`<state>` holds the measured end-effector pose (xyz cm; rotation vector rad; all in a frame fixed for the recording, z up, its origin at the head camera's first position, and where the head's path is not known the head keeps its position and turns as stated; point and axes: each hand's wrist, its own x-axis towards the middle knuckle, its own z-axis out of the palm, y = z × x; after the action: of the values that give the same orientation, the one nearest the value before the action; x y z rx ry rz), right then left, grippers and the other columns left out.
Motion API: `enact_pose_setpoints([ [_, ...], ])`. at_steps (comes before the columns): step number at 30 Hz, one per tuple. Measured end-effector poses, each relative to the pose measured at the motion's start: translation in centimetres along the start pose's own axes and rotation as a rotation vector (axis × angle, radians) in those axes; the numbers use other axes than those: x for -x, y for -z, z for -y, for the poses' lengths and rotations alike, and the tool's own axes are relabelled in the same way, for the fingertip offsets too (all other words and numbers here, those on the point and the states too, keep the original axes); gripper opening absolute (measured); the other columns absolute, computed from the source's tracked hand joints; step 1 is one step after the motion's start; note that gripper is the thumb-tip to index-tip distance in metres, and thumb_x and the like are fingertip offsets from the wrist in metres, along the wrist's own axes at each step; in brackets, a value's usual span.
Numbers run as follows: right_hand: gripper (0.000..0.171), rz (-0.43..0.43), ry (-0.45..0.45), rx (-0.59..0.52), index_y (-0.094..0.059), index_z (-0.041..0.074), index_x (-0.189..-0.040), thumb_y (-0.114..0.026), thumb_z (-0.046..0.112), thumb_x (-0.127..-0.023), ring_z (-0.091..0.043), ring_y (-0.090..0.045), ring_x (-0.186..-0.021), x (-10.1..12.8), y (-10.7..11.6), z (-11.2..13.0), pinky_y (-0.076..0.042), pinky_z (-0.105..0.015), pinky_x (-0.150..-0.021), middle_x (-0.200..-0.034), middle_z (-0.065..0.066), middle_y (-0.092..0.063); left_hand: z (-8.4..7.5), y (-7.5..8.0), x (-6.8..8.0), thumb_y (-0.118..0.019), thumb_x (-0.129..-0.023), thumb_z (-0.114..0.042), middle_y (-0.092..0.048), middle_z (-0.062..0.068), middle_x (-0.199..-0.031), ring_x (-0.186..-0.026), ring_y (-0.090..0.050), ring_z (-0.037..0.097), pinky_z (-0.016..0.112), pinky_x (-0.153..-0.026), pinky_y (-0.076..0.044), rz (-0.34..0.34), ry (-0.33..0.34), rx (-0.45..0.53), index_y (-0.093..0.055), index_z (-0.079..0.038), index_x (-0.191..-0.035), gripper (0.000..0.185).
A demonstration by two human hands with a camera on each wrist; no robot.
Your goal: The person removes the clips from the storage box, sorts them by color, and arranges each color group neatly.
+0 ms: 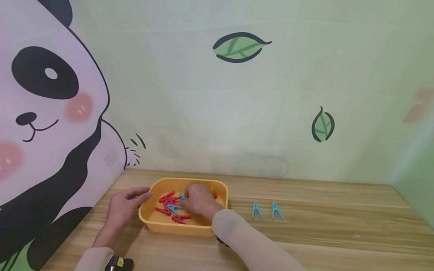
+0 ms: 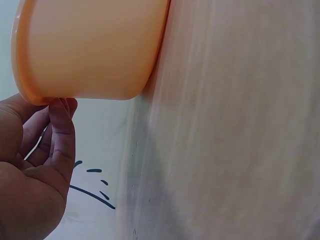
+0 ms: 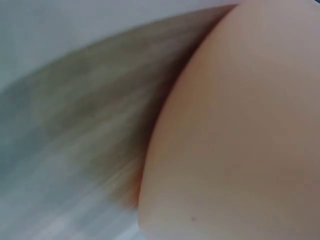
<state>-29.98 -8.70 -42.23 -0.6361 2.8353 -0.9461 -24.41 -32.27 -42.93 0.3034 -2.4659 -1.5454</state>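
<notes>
Yellow tray [image 1: 162, 225] sits on the wooden table [image 1: 322, 233] near the panda wall. Left hand [image 1: 123, 206] at the tray's 9 o'clock, fingers [image 2: 61, 131] fairly straight, touching the rim, gripping nothing. Right hand [image 1: 200, 201] is inside the tray over the red and blue clothespins [image 1: 171, 207]; cannot tell if it pinches one. Two blue clothespins [image 1: 267, 210] lie at the tray's 3 o'clock, apart from it.

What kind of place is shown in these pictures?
Probably a child's room or playroom: a cartoon panda and leaves backdrop stands behind a wooden table, which bears a yellow tray of clothes pegs.
</notes>
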Motion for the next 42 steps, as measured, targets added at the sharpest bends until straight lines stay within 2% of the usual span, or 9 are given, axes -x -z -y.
enact_pose_setpoints([
  [5, 0.026, 0.002, -0.002, 0.001, -0.068, 0.012, -0.079, -0.084, 0.026, -0.095, -0.015, -0.05, -0.064, 0.0, 0.1, 0.1, -0.038, -0.024, -0.056, -0.066, 0.001, -0.053, 0.0, 0.0, 0.0, -0.078, -0.1, -0.031, -0.072, 0.017, -0.133, -0.118, -0.065, 0.026, 0.013, -0.08, -0.054, -0.009, -0.004, -0.008, -0.073, -0.001, -0.133, 0.045],
  [11, 0.015, 0.025, 0.002, 0.021, -0.073, 0.008, -0.093, -0.083, 0.02, -0.094, -0.017, -0.056, -0.075, 0.1, 0.3, 0.0, -0.051, -0.026, -0.068, -0.08, 0.001, -0.063, 0.0, 0.0, 0.0, -0.078, -0.1, -0.029, -0.071, 0.017, -0.133, -0.119, -0.065, 0.028, 0.013, -0.08, -0.055, -0.008, -0.005, -0.007, -0.073, -0.001, -0.133, 0.043],
  [14, 0.016, 0.046, -0.01, 0.014, -0.073, 0.007, -0.097, -0.084, 0.017, -0.092, -0.018, -0.058, -0.076, 0.3, 0.4, 0.0, -0.054, -0.028, -0.07, -0.083, 0.0, -0.064, 0.0, 0.0, 0.0, -0.078, -0.1, -0.029, -0.071, 0.018, -0.134, -0.12, -0.065, 0.028, 0.013, -0.081, -0.055, -0.005, -0.002, -0.002, -0.072, -0.001, -0.133, 0.044],
  [24, 0.014, 0.047, -0.002, 0.026, -0.074, 0.006, -0.093, -0.083, 0.017, -0.092, -0.017, -0.057, -0.077, 0.5, 0.8, -0.1, -0.054, -0.028, -0.072, -0.083, 0.001, -0.064, 0.0, 0.0, -0.1, -0.078, -0.1, -0.028, -0.072, 0.017, -0.132, -0.116, -0.066, 0.026, 0.014, -0.08, -0.055, -0.01, -0.008, -0.002, -0.073, -0.001, -0.132, 0.042],
  [31, 0.015, 0.054, -0.019, -0.059, -0.07, 0.006, -0.091, -0.081, 0.016, -0.094, -0.017, -0.058, -0.072, 1.1, 1.6, -0.5, -0.05, -0.027, -0.062, -0.08, -0.001, -0.063, 0.0, 0.0, 0.0, -0.078, -0.1, -0.03, -0.071, 0.017, -0.134, -0.118, -0.065, 0.027, 0.014, -0.081, -0.055, -0.004, 0.001, 0.006, -0.072, -0.001, -0.133, 0.044],
  [36, 0.016, 0.034, -0.004, -0.101, -0.071, 0.005, -0.093, -0.083, 0.015, -0.094, -0.014, -0.058, -0.068, 1.4, 2.4, -1.0, -0.05, -0.026, -0.06, -0.08, -0.001, -0.064, 0.0, 0.0, 0.1, -0.078, -0.1, -0.031, -0.07, 0.018, -0.135, -0.12, -0.065, 0.029, 0.014, -0.082, -0.056, 0.003, 0.006, 0.007, -0.072, -0.002, -0.135, 0.046],
  [42, 0.016, 0.005, 0.034, -0.1, -0.072, 0.005, -0.099, -0.083, 0.014, -0.092, -0.015, -0.059, -0.077, 2.2, 3.4, -1.4, -0.054, -0.028, -0.071, -0.09, 0.0, -0.067, 0.0, 0.0, 0.1, -0.077, -0.101, -0.03, -0.07, 0.018, -0.136, -0.123, -0.064, 0.03, 0.013, -0.082, -0.054, 0.002, 0.002, 0.005, -0.071, -0.001, -0.135, 0.045],
])
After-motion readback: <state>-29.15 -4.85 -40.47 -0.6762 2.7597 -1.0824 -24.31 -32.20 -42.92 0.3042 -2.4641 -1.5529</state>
